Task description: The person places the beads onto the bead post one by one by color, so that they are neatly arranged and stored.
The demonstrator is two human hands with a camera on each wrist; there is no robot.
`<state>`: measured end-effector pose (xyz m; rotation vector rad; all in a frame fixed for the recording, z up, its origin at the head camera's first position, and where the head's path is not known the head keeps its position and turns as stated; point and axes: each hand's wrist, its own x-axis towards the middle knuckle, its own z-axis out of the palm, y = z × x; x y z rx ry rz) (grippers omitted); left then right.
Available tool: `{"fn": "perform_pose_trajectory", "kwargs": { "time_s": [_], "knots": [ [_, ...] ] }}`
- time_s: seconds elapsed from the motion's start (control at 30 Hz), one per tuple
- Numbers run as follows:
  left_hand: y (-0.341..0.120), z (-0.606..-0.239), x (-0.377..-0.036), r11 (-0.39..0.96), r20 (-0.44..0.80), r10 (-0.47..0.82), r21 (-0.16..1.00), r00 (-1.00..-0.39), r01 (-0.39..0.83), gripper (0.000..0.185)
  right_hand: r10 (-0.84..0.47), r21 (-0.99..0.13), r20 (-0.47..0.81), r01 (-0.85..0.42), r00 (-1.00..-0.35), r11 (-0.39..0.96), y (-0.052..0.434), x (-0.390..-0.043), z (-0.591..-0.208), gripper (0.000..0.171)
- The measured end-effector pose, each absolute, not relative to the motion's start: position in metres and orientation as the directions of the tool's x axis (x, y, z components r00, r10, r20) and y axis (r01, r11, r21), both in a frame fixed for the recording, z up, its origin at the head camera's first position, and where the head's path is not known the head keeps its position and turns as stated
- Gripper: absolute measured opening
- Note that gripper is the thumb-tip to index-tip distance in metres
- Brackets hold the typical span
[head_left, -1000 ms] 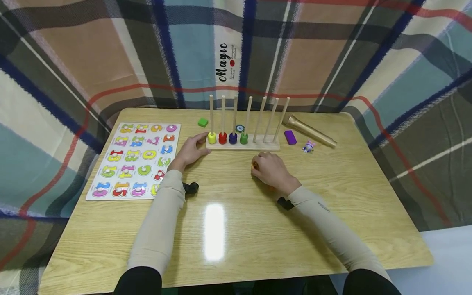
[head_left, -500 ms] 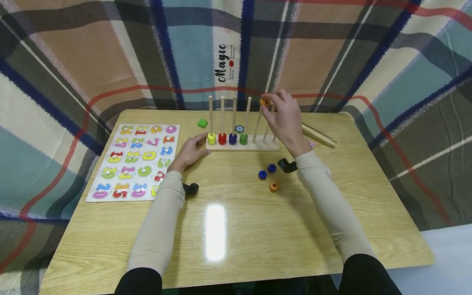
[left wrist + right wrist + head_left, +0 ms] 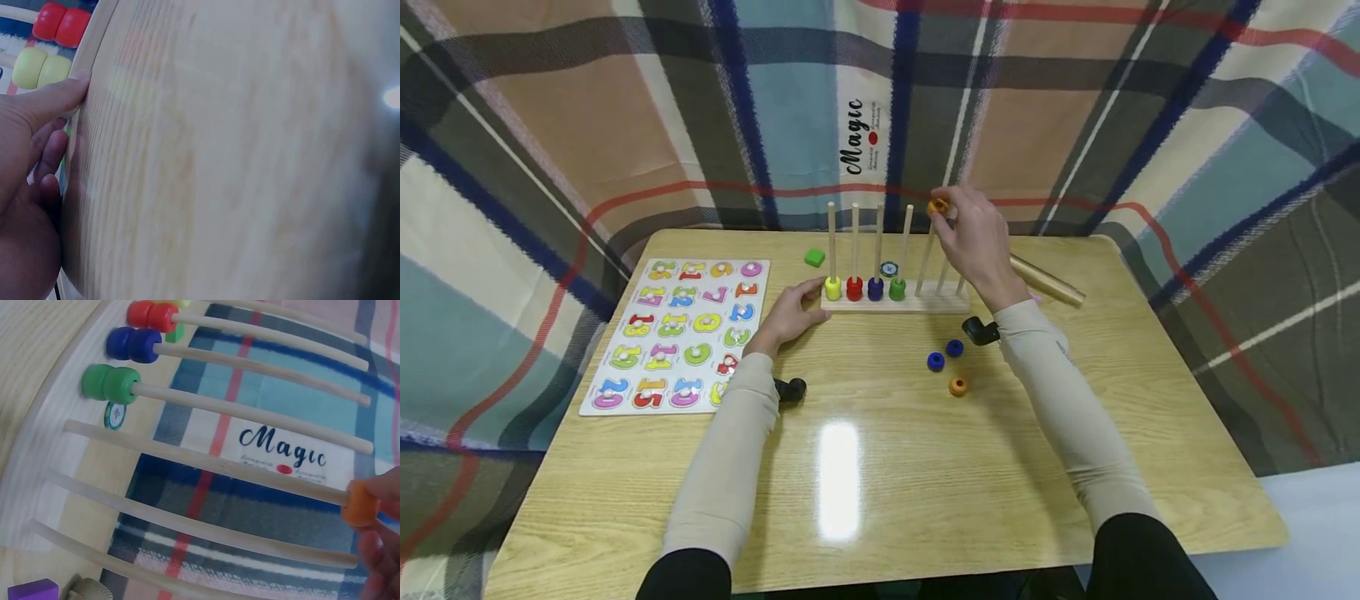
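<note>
Beyond the fingers [image 3: 374, 545] hung a plaid cloth [image 3: 790, 108]; beneath them spread a pale wooden table [image 3: 1037, 467]. Ahead of them stood the peg rack [image 3: 910, 307], its long axis running left to right, its pegs pointing up. The left hand [image 3: 788, 318] held its left end between thumb and fingers. The right hand [image 3: 976, 237], down at the table a second earlier, had risen to the fifth peg [image 3: 209, 464], leaving two blue beads [image 3: 936, 362] in view below; its fingertips pinched an orange bead [image 3: 359, 504] at the peg's tip.

The table [image 3: 895, 475] bears a peg rack [image 3: 895, 307], number board [image 3: 679, 336] and 3 loose beads [image 3: 936, 362].
</note>
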<state>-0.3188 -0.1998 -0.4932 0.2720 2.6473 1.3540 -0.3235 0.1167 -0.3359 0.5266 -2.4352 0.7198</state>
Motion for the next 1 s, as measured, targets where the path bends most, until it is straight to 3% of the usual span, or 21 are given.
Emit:
{"fn": "perform_pose_trajectory", "kwargs": {
  "time_s": [0.27, 0.5, 0.67, 0.83, 1.0],
  "knots": [
    [-0.196, -0.499, -0.317, 0.568, -0.066, 0.245, 0.818, -0.967, 0.088, 0.073, -0.21, -0.397, 0.527, -0.457, -0.824, 0.796, 0.12, -0.32, -0.344, 0.031],
    [-0.192, -0.501, -0.318, 0.569, -0.075, 0.25, 0.818, -0.965, 0.084, 0.074, -0.212, -0.378, 0.567, -0.48, -0.796, 0.791, 0.13, -0.309, -0.349, 0.034],
    [-0.193, -0.497, -0.32, 0.569, -0.07, 0.244, 0.818, -0.967, 0.084, 0.074, -0.264, -0.345, 0.588, -0.532, -0.765, 0.773, 0.146, -0.282, -0.363, 0.03],
    [-0.197, -0.493, -0.323, 0.581, -0.073, 0.243, 0.809, -0.967, 0.085, 0.074, -0.419, -0.3, 0.295, -0.5, -0.858, 0.812, 0.16, -0.242, -0.395, 0.023],
    [-0.2, -0.493, -0.324, 0.586, -0.079, 0.237, 0.807, -0.968, 0.077, 0.074, -0.437, -0.229, -0.026, -0.42, -0.899, 0.878, 0.169, -0.21, -0.431, 0.047]
  ]
}}
